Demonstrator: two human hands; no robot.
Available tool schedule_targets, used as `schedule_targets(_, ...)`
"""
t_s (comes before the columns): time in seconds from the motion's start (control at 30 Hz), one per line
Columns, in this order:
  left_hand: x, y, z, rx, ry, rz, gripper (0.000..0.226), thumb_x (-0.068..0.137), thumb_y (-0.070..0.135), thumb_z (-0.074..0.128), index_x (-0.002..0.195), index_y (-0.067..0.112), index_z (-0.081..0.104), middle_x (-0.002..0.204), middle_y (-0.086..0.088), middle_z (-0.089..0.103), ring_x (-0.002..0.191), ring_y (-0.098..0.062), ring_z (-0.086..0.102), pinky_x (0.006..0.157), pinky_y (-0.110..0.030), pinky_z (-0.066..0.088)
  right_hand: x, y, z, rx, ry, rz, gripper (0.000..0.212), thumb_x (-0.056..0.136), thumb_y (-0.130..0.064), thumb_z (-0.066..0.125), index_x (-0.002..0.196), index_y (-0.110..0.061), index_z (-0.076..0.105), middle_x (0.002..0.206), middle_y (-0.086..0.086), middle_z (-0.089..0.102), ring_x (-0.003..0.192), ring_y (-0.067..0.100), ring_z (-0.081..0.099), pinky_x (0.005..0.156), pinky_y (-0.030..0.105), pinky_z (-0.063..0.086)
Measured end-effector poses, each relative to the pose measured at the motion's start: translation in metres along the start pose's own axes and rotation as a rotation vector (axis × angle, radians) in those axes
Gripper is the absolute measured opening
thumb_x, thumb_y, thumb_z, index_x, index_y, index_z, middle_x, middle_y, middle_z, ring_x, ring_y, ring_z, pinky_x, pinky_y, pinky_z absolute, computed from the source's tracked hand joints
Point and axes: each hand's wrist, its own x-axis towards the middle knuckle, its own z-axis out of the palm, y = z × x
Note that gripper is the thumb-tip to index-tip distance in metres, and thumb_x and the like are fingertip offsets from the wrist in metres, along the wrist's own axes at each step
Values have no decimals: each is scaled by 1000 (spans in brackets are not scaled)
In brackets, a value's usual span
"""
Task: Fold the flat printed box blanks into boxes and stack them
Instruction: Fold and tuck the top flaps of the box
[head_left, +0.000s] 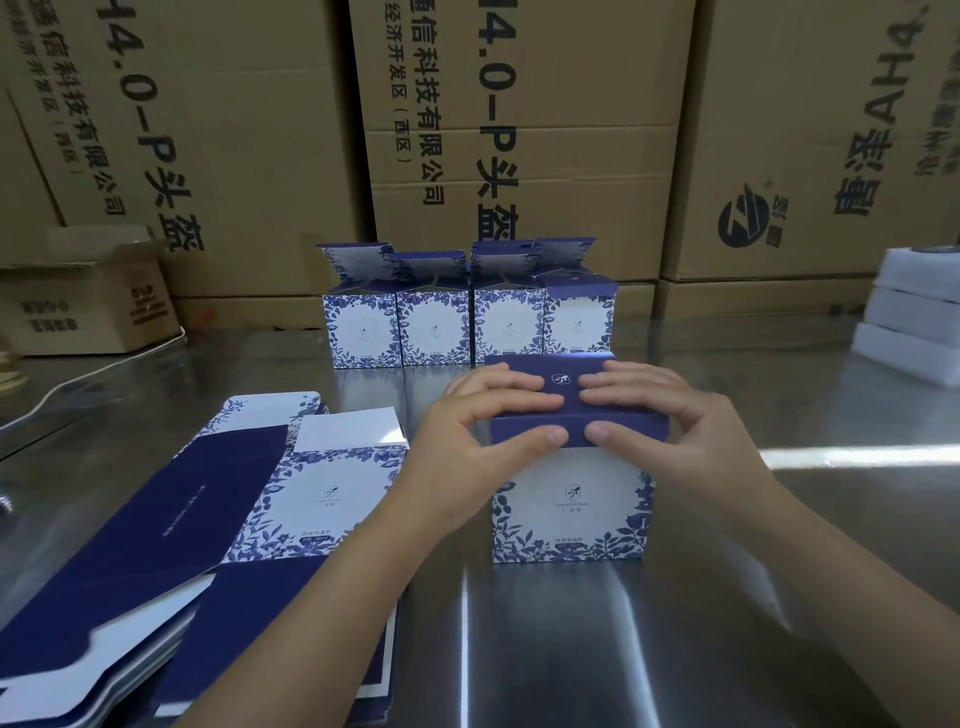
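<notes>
Fingers (519, 402) of left hand (483, 421) and right hand (670, 415): nearly straight, close together, pressing flat on the navy lid of the box (571, 504). Thumbs push on the front flap, likely to tuck it shut. The box stands upright on the desk (571, 649), steadied from both sides. Flat blanks (234, 519) are piled to its left, within reach. Behind stand four folded boxes (467, 322) in a row, lids up. Brown cartons (519, 130) stand beyond.

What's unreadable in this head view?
Head view:
box being folded: top closure covered by left hand and right hand.
flat blanks: cut by left and bottom edges; count unknown.
row of folded boxes: any boxes behind hidden; print too small.
white stack: cut by right edge.
</notes>
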Motion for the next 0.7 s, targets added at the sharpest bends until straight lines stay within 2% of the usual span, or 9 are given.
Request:
schedule_targets(0.1, -1, 1, 5, 19, 28, 12, 19, 67, 37, 70, 85, 42, 68, 106, 16, 63, 119, 2, 46, 100, -10, 31, -1, 3, 6, -77, 8, -77, 27, 66, -33, 73, 93, -34, 69, 101, -20, 69, 116, 4, 54, 100, 18, 37)
schedule_targets(0.27, 0, -3, 9, 54, 94, 23, 27, 74, 17, 76, 80, 42, 67, 99, 17, 63, 115, 0, 48, 98, -9, 31, -1, 3, 9, -69, 58, -59, 23, 67, -36, 72, 90, -35, 71, 97, -27, 69, 112, 2, 55, 96, 13, 37)
schedule_targets(0.43, 0, -3, 13, 96, 153, 84, 27, 76, 16, 76, 80, 41, 67, 95, 17, 63, 108, -10, 53, 97, -18, 35, 1, 1, 10, -66, 70, -35, 20, 67, -36, 72, 87, -37, 72, 94, -27, 70, 108, 0, 56, 93, 11, 39)
schedule_targets(0.7, 3, -2, 4, 86, 44, 94, 26, 74, 14, 77, 82, 38, 69, 93, 24, 67, 108, 0, 55, 96, -11, 35, 5, -4, 1, -48, -28, 41, 25, 62, -36, 73, 88, -34, 73, 93, -24, 71, 106, -4, 56, 91, 8, 39)
